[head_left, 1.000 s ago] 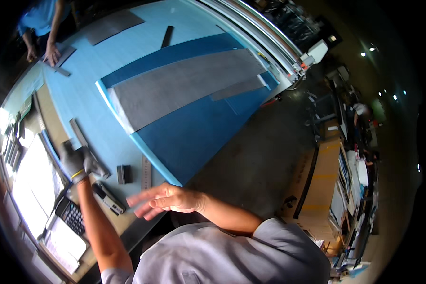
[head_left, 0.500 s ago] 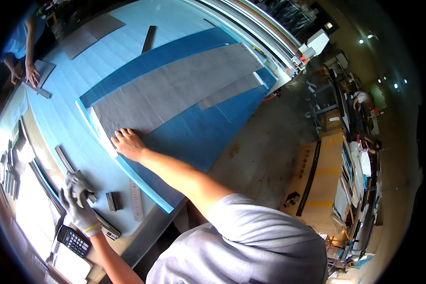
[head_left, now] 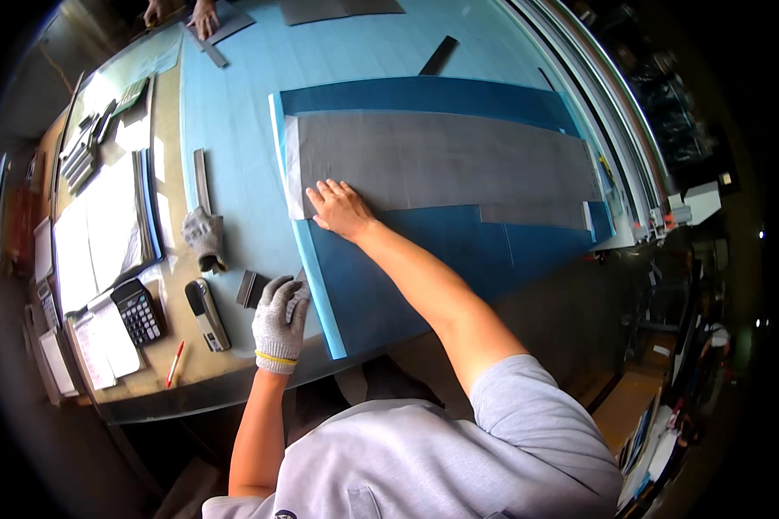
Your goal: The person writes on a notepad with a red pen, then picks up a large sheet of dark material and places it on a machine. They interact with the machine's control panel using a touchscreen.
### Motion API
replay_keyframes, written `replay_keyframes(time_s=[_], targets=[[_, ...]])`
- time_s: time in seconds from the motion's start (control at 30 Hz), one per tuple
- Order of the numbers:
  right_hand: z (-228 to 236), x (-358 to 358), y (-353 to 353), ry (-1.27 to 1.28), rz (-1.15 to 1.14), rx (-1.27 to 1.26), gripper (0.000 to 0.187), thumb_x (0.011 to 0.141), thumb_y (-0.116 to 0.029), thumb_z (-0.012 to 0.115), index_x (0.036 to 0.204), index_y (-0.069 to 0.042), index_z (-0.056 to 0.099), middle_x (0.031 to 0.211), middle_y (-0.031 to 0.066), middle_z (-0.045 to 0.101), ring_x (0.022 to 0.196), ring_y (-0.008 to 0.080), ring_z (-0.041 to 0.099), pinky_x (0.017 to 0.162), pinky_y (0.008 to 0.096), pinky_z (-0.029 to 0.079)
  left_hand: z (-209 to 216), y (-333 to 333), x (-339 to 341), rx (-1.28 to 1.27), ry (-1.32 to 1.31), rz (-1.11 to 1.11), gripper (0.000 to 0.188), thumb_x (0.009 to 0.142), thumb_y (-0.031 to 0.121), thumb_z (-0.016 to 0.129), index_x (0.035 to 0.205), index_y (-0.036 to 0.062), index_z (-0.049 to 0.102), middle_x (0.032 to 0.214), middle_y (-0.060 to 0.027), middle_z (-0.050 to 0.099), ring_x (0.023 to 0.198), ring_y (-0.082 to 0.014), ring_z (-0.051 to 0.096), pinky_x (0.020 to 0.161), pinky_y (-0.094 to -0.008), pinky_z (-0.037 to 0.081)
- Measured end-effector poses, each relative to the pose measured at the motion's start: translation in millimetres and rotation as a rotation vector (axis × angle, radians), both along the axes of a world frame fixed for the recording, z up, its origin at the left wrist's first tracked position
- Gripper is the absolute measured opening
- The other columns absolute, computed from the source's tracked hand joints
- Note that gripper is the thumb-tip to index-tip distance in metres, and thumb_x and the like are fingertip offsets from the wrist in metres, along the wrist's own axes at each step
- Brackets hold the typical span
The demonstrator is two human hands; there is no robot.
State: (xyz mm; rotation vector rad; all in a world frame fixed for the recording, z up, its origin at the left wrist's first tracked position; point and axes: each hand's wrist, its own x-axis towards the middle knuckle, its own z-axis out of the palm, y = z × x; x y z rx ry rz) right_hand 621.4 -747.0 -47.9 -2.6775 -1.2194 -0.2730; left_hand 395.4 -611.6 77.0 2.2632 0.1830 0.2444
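- The grey sheet (head_left: 450, 160) lies flat on the blue sheet (head_left: 389, 268), its right end toward the rail (head_left: 614, 112); a grey strip (head_left: 537, 214) lies along its lower right edge.
- Blue shows uncovered above and below; no fold over the grey is visible.
- The right hand (head_left: 342, 210), bare, rests palm down on the grey sheet's lower left, fingers spread, gripping nothing.
- The left hand (head_left: 277, 327), gloved, curls just beside a black block (head_left: 249, 288); whether it grasps anything cannot be told.
- An empty glove (head_left: 203, 238), calculator (head_left: 137, 313) and pen (head_left: 175, 364) lie to the left.
- The right forearm hides part of the blue sheet.
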Motion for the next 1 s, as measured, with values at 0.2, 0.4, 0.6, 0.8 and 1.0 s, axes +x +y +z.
replay_keyframes(time_s=[0.2,0.4,0.6,0.8,1.0], targets=[[19.4,-4.6,6.7,0.08,-0.061,0.093,0.07,0.073,-0.042,0.082,0.126,-0.003,0.059,0.132,0.0182,0.058,0.123,0.0333,0.056,0.101,0.05,0.047,-18.2,-8.3,-25.0,-0.07,0.096,-0.005,0.025,0.086,0.009,0.069,0.109,0.003,0.065,0.113,-0.0136,0.064,0.094,-0.0299,0.066,0.083,-0.0365,0.054],[18.3,-5.7,12.3,-0.077,-0.022,0.077,0.03,0.082,-0.021,0.073,0.106,-0.006,0.066,0.111,0.0141,0.067,0.105,0.0304,0.065,0.089,0.0429,0.053,-22.2,-6.2,-34.9,-0.065,0.103,-0.003,0.026,0.086,0.007,0.068,0.11,0.001,0.064,0.111,-0.0137,0.065,0.086,-0.0271,0.068,0.079,-0.0344,0.054],[58.2,-4.9,9.8,-0.117,-0.161,0.402,0.005,0.077,-0.004,0.064,0.075,-0.006,0.06,0.077,0.0069,0.065,0.077,0.0221,0.068,0.066,0.0348,0.055,-17.4,-4.6,-37.8,-0.096,0.163,0.007,0.024,0.086,0.012,0.068,0.109,0.0052,0.066,0.11,-0.0122,0.066,0.089,-0.0283,0.067,0.08,-0.0367,0.054],[121.2,-145.8,-40.2,-0.067,0.217,0.397,0.009,0.079,-0.002,0.064,0.087,0.001,0.066,0.087,0.0116,0.067,0.081,0.0256,0.068,0.077,0.0361,0.057,-52.5,-8.2,-45.6,-0.98,0.335,0.085,0.036,0.101,0.025,0.055,0.128,0.0011,0.06,0.119,-0.0077,0.066,0.095,-0.0177,0.067,0.082,-0.0325,0.054],[55.1,-229.2,-79.1,0.399,0.091,0.372,0.039,0.092,-0.027,0.064,0.118,0.002,0.062,0.131,0.0198,0.058,0.124,0.0345,0.055,0.105,0.0477,0.042,-125.9,-24.8,-69.7,-1.469,0.354,0.318,0.041,0.098,0.027,0.061,0.131,0.0021,0.056,0.116,-0.0084,0.066,0.1,-0.0217,0.066,0.087,-0.0368,0.054]])
